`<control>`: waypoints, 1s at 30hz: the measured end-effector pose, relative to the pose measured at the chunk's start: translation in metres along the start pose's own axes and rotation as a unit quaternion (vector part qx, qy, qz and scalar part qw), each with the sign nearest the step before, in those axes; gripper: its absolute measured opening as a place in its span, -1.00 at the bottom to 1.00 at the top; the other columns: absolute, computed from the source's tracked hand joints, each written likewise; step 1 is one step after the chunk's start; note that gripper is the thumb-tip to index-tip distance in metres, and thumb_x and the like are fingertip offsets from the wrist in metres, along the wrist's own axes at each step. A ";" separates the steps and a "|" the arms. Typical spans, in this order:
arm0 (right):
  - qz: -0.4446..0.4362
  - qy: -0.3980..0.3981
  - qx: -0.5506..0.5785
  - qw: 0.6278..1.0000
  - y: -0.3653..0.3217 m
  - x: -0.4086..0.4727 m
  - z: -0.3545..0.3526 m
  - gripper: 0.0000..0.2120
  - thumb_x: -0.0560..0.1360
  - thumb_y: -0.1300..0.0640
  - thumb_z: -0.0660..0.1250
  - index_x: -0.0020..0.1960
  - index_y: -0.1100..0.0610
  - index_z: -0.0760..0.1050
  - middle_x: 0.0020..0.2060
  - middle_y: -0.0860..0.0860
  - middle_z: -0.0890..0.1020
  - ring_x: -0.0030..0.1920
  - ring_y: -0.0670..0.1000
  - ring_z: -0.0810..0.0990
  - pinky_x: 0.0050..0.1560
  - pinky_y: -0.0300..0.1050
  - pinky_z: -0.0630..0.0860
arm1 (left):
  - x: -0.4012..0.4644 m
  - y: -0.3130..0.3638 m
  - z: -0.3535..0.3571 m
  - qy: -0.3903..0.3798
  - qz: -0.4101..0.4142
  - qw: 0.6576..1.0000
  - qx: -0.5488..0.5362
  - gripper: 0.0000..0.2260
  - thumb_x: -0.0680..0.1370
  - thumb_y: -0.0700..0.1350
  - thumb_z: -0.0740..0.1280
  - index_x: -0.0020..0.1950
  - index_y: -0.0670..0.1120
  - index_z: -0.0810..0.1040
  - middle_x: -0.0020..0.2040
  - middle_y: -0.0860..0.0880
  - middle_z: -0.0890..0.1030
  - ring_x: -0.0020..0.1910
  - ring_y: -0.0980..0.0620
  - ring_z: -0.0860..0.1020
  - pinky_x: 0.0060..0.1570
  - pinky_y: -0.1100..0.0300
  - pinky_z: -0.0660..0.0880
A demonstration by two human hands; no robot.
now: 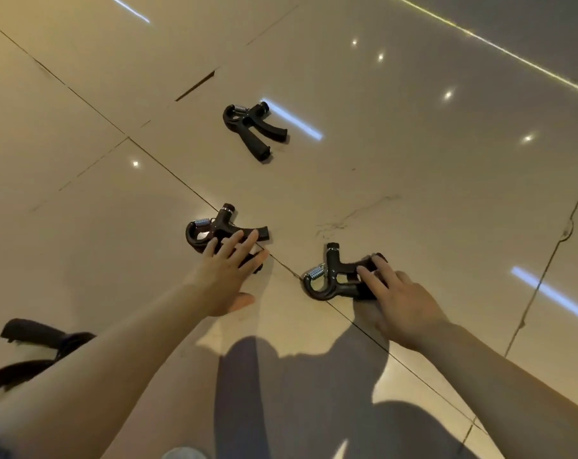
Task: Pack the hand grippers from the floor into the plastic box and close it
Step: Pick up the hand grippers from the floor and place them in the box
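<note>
This looks like the picking-up step. The left hand (226,274) lies with straight fingers on one hand gripper (219,231). The right hand (401,298) curls around another gripper (339,276) on the floor (413,180). A third gripper (252,127) lies farther away. Next, both should lift. No box shows.

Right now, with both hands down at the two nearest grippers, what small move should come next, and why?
Probably curl the fingers and lift both. The left hand lies with straight fingers over one hand gripper; the right hand already grips another. A third gripper waits farther off.
</note>
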State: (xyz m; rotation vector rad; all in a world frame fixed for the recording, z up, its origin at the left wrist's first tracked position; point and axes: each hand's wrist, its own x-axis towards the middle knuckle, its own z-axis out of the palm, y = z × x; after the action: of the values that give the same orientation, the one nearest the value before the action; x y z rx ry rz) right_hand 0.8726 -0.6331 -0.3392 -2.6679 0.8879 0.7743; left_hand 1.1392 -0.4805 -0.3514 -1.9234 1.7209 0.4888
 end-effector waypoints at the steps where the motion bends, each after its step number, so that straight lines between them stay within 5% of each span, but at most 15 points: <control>1: 0.009 0.011 0.015 1.000 -0.007 -0.007 0.005 -0.29 0.53 0.02 0.21 0.53 -0.02 -0.12 0.52 0.07 -0.11 0.34 0.12 0.28 0.23 -0.06 0.35 | -0.003 0.004 0.003 -0.003 0.008 1.000 -0.009 -0.26 0.54 0.28 0.10 0.51 0.09 -0.30 0.47 -0.11 -0.42 0.48 -0.20 -0.30 0.43 -0.18 -0.16; 7: 0.100 0.026 0.096 0.990 -0.054 -0.067 0.042 -0.28 0.34 -0.10 0.44 0.41 0.10 0.32 0.34 0.16 0.37 -0.03 0.17 0.59 -0.08 -0.01 0.51 | -0.026 0.009 0.008 -0.009 0.063 0.997 -0.035 -0.22 0.55 0.10 0.19 0.48 0.11 -0.37 0.41 -0.10 -0.50 0.44 -0.19 -0.40 0.42 -0.10 -0.25; 9: 0.114 0.006 0.102 0.988 -0.063 -0.084 0.057 -0.26 0.35 -0.13 0.43 0.43 0.09 0.29 0.34 0.15 0.34 0.01 0.15 0.58 -0.03 -0.02 0.52 | -0.035 0.018 0.013 0.003 0.083 0.996 -0.043 -0.21 0.53 0.07 0.22 0.49 0.12 -0.35 0.46 -0.11 -0.44 0.44 -0.18 -0.40 0.42 -0.10 -0.26; 11: 0.116 0.014 0.089 0.989 -0.067 -0.093 0.067 -0.21 0.33 -0.14 0.45 0.45 0.10 0.27 0.34 0.14 0.31 0.05 0.14 0.57 0.01 -0.03 0.53 | -0.045 0.033 0.022 0.061 0.100 0.992 -0.035 -0.11 0.43 0.06 0.39 0.53 0.10 -0.18 0.53 -0.16 -0.22 0.48 -0.21 -0.21 0.43 -0.15 -0.07; 14: 0.138 0.023 0.048 0.989 -0.066 -0.093 0.074 -0.20 0.04 -0.12 0.61 0.22 0.13 0.53 0.13 0.16 0.51 -0.07 0.17 0.62 -0.17 0.03 0.59 | -0.054 0.055 0.033 0.064 0.124 0.990 -0.004 -0.02 0.33 -0.01 0.51 0.51 0.05 -0.13 0.52 -0.21 -0.03 0.47 -0.25 0.12 0.35 -0.15 0.24; 18: 0.126 0.039 0.038 0.991 -0.059 -0.084 0.076 -0.30 0.07 -0.01 0.59 0.16 0.05 0.45 0.13 0.13 0.54 0.11 0.23 0.53 -0.03 0.17 0.55 | -0.050 0.057 0.040 0.088 0.151 0.984 -0.030 0.01 0.04 0.13 0.61 0.39 0.00 0.23 0.28 -0.13 0.53 0.18 -0.16 0.55 0.04 -0.04 0.53; 21: 0.112 0.057 0.051 0.991 -0.055 -0.080 0.081 -0.35 0.18 -0.01 0.54 0.18 0.01 0.34 0.12 0.06 0.53 0.17 0.18 0.50 0.03 0.12 0.52 | -0.044 0.059 0.034 0.099 0.159 0.982 0.006 -0.13 0.39 0.11 0.45 0.51 0.01 -0.03 0.52 -0.16 0.14 0.48 -0.21 0.13 0.39 -0.21 0.12; 23: 0.107 0.067 0.059 0.990 -0.056 -0.077 0.075 -0.33 0.15 0.00 0.56 0.17 0.01 0.35 0.07 0.03 0.56 0.13 0.13 0.53 0.00 0.04 0.55 | -0.038 0.059 0.032 0.091 0.143 0.985 0.016 -0.25 0.52 0.04 0.33 0.52 0.05 -0.11 0.54 -0.15 -0.05 0.50 -0.21 -0.05 0.43 -0.26 -0.06; 27: 0.108 0.056 0.064 0.991 -0.055 -0.076 0.068 -0.36 0.15 -0.02 0.55 0.17 0.01 0.40 0.05 0.01 0.57 0.07 0.10 0.56 -0.04 -0.03 0.55 | -0.032 0.065 0.024 0.101 0.161 0.982 0.023 -0.31 0.47 0.00 0.39 0.48 0.00 0.07 0.45 -0.18 0.17 0.40 -0.24 0.20 0.38 -0.28 0.07; 30: 0.089 0.032 0.067 0.993 -0.056 -0.078 0.057 -0.44 0.36 0.05 0.37 0.33 -0.01 0.32 0.25 -0.01 0.46 0.24 0.08 0.44 0.18 -0.06 0.42 | -0.034 0.070 0.019 0.124 0.174 0.977 0.028 -0.37 0.46 -0.09 0.37 0.44 -0.04 0.14 0.36 -0.19 0.27 0.33 -0.24 0.29 0.38 -0.25 0.09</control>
State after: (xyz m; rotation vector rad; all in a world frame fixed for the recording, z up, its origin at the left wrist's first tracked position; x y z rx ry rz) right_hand 0.8307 -0.5294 -0.3417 -2.5334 1.1631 0.6443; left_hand 1.0671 -0.4464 -0.3564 -1.7055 2.2248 0.3275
